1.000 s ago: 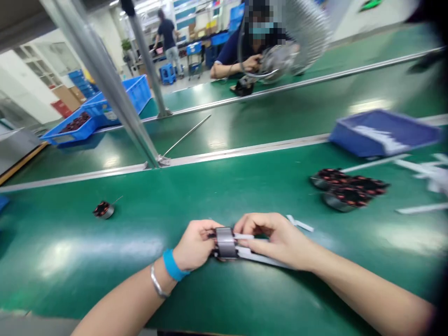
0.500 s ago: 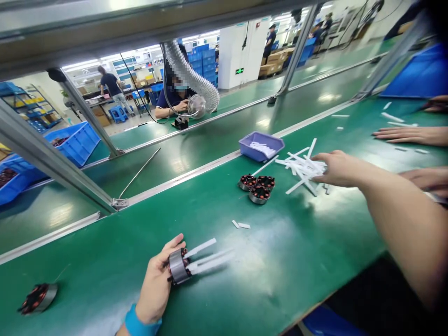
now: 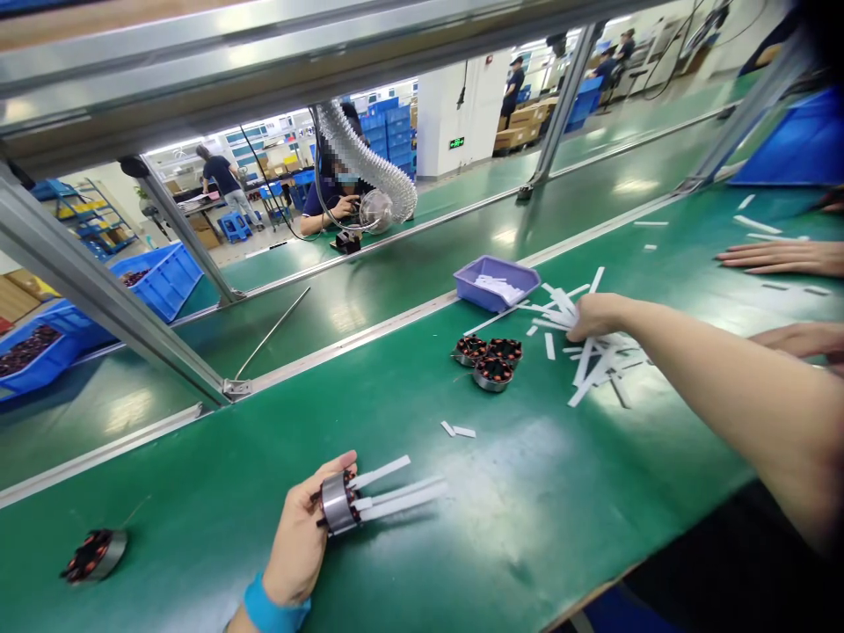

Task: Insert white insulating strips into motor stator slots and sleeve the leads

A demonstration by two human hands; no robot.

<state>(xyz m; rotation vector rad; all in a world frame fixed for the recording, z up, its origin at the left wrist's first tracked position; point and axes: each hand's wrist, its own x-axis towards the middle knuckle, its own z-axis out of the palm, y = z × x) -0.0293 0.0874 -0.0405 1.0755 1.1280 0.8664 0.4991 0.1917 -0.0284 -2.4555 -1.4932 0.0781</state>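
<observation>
My left hand (image 3: 301, 527) is closed round a motor stator (image 3: 339, 503), a metal ring with dark, copper-coloured windings. Several white strips (image 3: 402, 499) stick out of its right side. Farther off, my right hand (image 3: 597, 316) reaches into a loose pile of white strips (image 3: 593, 374); its fingers are pressed together on some of them, and the fingertips are partly hidden. Left of that pile, three more stators (image 3: 493, 374) sit close together. Another stator (image 3: 98, 556) lies tilted at the lower left. Two short white pieces (image 3: 464, 432) rest between the hands.
A purple tray (image 3: 465, 283) with white pieces stands by the metal rail (image 3: 369, 334). At the right, a co-worker's hands (image 3: 784, 258) rest on the green table (image 3: 422, 563). Blue bins (image 3: 168, 286) and another person (image 3: 316, 207) are beyond the frame posts.
My right hand has moved slightly left within the pile, and the strips there have shifted and spread. My left hand still holds the stator. The view has shifted slightly.
</observation>
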